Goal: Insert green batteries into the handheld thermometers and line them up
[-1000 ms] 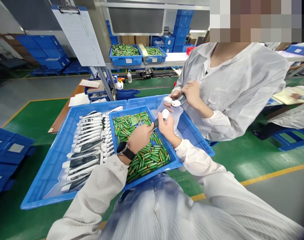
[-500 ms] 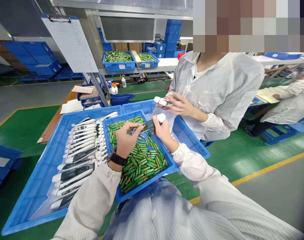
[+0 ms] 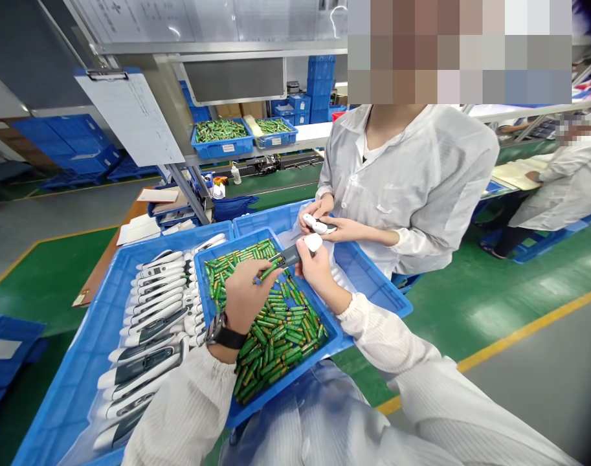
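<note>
handset (image 3: 290,257) — batteries (image 3: 278,340) below, co-worker (image 3: 402,175) beyond

Two crates side by side: left crate (image 3: 84,362) filled with handheld devices in rows, right crate (image 3: 390,291) to its right. Battery bin (image 3: 285,382) across their meeting edges, loose batteries (image 3: 285,336) inside. Above bin's right edge, near far corner: device (image 3: 289,257), right hand (image 3: 315,264) at its right end, left hand (image 3: 249,291) at its left. Co-worker (image 3: 397,188) at right crate's right edge. Behind crates, shelf (image 3: 314,134), two bins (image 3: 222,149) toward its left end.
</note>
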`<state>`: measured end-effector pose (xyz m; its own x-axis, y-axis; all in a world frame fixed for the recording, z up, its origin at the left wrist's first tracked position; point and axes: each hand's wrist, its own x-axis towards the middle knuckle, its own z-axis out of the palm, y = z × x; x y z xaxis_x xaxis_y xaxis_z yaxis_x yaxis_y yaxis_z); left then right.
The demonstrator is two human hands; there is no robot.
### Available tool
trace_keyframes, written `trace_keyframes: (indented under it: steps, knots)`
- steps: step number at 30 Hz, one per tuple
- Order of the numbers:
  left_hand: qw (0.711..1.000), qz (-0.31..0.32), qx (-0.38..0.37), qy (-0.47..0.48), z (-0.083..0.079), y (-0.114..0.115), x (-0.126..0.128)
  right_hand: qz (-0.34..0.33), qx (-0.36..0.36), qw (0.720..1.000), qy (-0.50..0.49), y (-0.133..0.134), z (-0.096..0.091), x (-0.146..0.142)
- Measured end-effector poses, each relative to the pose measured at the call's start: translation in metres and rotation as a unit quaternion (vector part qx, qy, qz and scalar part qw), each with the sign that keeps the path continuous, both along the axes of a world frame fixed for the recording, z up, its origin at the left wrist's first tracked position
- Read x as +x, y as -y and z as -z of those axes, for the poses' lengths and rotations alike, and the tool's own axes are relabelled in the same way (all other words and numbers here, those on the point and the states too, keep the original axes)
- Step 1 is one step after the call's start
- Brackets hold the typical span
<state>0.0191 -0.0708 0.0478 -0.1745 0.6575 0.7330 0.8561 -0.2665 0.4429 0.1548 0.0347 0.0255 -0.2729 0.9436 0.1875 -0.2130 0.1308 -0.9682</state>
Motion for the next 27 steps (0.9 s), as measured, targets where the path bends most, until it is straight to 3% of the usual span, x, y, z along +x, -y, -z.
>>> trace_keyframes:
  steps: [8, 12, 19, 24, 27]
  knots:
    - [1.000, 0.002, -0.008, -0.005, 0.001, -0.001, -0.001, -0.019, -0.039, 0.999, 0.017, 0.001, 0.005, 0.000]
    - [0.996, 0.049, -0.055, 0.059, 0.004, -0.001, 0.000, -0.017, -0.059, 0.998, 0.017, -0.001, 0.009, 0.000]
    - [0.958, 0.169, -0.154, 0.171, 0.001, -0.001, -0.004, 0.010, -0.072, 0.997, -0.017, -0.006, 0.011, 0.001]
    - [0.902, 0.243, -0.237, 0.265, 0.000, -0.001, 0.002, 0.035, -0.080, 0.995, -0.047, -0.009, 0.010, 0.003]
    - [0.909, 0.247, -0.241, 0.233, 0.002, -0.001, 0.009, 0.072, -0.062, 0.993, -0.076, -0.012, 0.007, 0.004]
